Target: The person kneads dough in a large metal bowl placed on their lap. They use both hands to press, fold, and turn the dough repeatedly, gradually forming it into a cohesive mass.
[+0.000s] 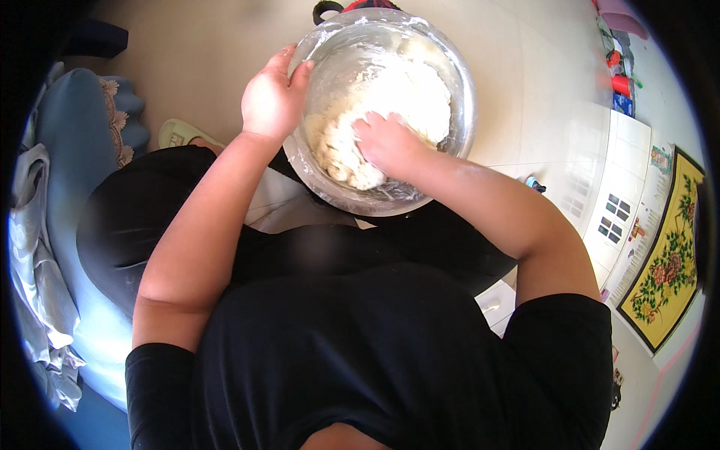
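A wide metal bowl [463, 142] stands in front of my knees, its inner wall smeared with white flour. In it lies a lumpy mass of pale dough [352, 161], with loose white flour [416, 82] heaped on the far and right side. My left hand [274, 94] grips the bowl's left rim, the thumb laid over the edge and the other fingers partly hidden at the outside. My right hand [391, 146] is down in the bowl, its fingers bent and pressed into the dough; the fingertips are partly buried.
A blue sofa [64, 142] with grey cloth [34, 217] on it runs along the left. A pale green slipper [180, 133] is on the tiled floor [202, 52]. White cabinets [622, 172] and a yellow flowered panel [667, 262] line the right. Something red and black sits behind the bowl.
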{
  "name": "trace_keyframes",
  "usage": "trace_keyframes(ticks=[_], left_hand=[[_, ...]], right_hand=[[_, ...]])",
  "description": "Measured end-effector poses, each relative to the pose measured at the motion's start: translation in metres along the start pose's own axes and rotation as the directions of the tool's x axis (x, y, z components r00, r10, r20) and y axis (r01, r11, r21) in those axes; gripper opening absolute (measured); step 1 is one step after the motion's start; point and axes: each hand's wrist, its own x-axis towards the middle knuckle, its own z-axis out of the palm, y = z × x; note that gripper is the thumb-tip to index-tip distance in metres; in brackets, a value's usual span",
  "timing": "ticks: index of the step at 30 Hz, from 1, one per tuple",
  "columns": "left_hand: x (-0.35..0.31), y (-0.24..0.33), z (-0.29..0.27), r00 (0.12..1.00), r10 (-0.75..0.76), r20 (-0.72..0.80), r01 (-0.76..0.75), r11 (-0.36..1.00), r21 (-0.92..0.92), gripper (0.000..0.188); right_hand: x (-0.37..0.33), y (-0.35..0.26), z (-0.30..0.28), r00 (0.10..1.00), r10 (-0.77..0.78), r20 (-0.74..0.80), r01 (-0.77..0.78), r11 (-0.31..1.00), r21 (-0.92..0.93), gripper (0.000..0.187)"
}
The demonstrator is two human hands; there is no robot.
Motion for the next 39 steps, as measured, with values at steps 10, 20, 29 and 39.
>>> trace_keyframes(ticks=[10,20,29,39], left_hand=[[0.000,-0.009,0.002,0.992,0.095,-0.084,-0.094,0.995,0.010,0.044],[-0.090,0.002,-0.020,0.948,-0.234,0.217,0.236,0.972,0.018,0.036],[-0.038,0.022,-0.016,0.965,-0.200,0.166,0.220,0.969,-0.111,0.053],[-0.026,0.009,0.002,0.993,-0.108,0.051,0.110,0.993,-0.038,0.046]], right_hand=[[0.065,0.003,-0.004,0.841,0.538,-0.057,-0.421,0.716,0.557,0.020],[-0.062,0.027,-0.011,0.912,0.286,-0.296,0.182,0.365,0.913,0.030],[-0.042,0.064,0.001,0.753,0.646,0.125,-0.004,-0.186,0.983,0.049],[0.024,0.089,0.006,0.768,0.601,0.224,-0.331,0.073,0.941,0.034]])
